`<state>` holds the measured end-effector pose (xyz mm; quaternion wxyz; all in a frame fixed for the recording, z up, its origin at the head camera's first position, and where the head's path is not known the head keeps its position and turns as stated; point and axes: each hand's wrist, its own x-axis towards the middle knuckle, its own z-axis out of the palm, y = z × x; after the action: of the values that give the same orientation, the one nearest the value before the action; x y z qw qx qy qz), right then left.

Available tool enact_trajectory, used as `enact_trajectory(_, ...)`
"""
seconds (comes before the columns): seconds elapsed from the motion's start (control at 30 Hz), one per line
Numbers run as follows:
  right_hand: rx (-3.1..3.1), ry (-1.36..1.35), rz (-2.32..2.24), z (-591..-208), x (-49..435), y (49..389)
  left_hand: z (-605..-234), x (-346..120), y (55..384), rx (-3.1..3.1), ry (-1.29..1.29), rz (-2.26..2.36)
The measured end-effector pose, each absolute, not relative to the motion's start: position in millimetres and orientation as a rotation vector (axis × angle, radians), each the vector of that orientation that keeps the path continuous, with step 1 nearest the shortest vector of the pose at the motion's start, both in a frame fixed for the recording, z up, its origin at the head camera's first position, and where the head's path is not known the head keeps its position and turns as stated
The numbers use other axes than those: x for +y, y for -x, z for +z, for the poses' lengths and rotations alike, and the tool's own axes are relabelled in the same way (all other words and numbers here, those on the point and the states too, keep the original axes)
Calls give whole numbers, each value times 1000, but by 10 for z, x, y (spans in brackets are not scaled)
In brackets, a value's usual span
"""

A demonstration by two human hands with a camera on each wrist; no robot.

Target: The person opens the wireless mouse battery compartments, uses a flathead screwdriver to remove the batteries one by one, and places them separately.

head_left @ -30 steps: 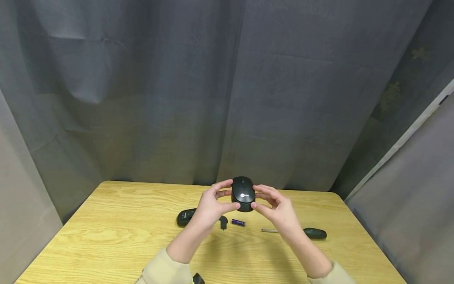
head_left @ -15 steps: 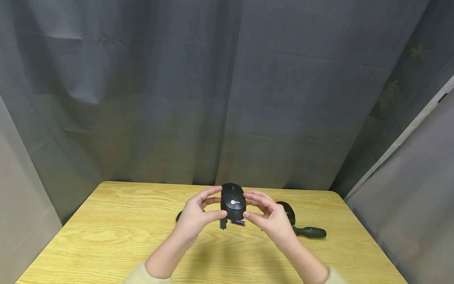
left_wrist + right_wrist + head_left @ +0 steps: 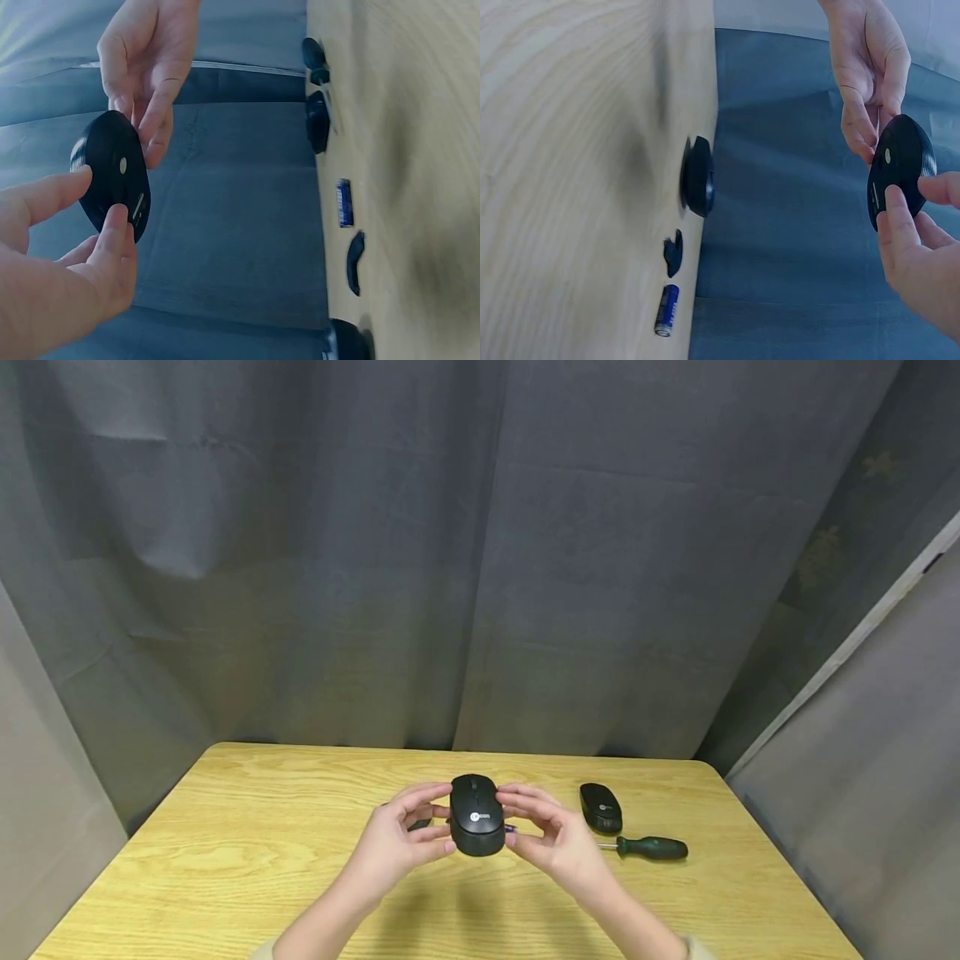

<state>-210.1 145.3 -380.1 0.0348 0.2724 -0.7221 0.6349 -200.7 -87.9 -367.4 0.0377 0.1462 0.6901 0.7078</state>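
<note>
Holding over the counter (image 3: 225,852): one black mouse (image 3: 477,812), left grip (image 3: 393,842) pinching it at nine o'clock, right grip (image 3: 558,839) at three. On the counter, head view: second mouse (image 3: 601,808), three o'clock from the first; one green-handled screwdriver (image 3: 652,848), four o'clock from that. Right wrist view: blue battery (image 3: 667,310), six o'clock from a small black piece (image 3: 674,255).

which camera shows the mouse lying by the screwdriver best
The head view: the mouse by the screwdriver shows unblocked there, with its top and pale logo visible. The left wrist view gives only a small dark shape; the right wrist view does not show it.
</note>
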Motion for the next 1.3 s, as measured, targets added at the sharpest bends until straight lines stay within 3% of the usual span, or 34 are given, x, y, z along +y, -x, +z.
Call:
enact_trajectory(0.77, -2371, -822, 1754, -4172, 1380, 2077, -4189, -903, 1990, 2295, -411, 2096)
enact_trajectory(1.3, -2483, -633, 1839, -4121, 1347, 2040, -4179, -935, 1974, 2465, -362, 1946)
